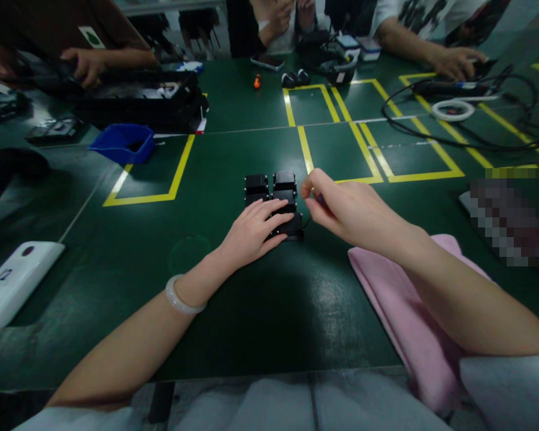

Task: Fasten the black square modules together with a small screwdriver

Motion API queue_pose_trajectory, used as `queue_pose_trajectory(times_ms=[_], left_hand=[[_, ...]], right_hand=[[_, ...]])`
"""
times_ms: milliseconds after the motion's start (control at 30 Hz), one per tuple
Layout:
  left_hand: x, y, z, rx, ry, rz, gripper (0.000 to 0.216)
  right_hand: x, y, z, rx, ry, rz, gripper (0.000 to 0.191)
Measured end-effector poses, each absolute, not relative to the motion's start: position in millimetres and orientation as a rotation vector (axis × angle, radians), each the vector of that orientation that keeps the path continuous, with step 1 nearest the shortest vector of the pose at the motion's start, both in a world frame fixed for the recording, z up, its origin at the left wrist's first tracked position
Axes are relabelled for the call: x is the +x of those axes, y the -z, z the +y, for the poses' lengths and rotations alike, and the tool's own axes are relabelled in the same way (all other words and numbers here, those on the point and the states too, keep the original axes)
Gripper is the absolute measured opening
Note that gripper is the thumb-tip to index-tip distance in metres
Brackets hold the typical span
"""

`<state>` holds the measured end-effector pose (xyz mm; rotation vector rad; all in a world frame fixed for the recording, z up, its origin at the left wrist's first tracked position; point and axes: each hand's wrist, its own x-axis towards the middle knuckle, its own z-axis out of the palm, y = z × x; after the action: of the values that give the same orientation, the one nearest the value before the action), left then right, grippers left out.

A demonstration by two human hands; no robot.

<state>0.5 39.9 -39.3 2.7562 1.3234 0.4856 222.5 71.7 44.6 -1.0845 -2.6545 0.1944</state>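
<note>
Several small black box-shaped parts with shiny studs at their sides stand in two short rows on the green table. My left hand, wearing a pale bracelet at the wrist, lies across the nearer parts with its fingers stretched out. It covers some of them. Just right of the rows, my right hand is closed with thumb and forefinger curled together. Something dark shows inside that hand, too hidden to name. A thin dark line, perhaps a wire, shows beside the nearest part, below my right fingertips.
A pink cloth lies under my right forearm. A white device rests at the left, with a blue bin beyond it. Black cables and a white ring lie far right. Co-workers' hands are across the table.
</note>
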Motion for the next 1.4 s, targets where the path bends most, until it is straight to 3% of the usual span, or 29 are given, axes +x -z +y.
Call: queue_pose_trajectory(times_ms=[1400], left_hand=[[0.0, 40.1, 40.4, 2.763, -0.501, 1.320, 0.040]], right_hand=[[223.7, -43.6, 72.3, -1.079, -0.121, -2.671, 0.027]])
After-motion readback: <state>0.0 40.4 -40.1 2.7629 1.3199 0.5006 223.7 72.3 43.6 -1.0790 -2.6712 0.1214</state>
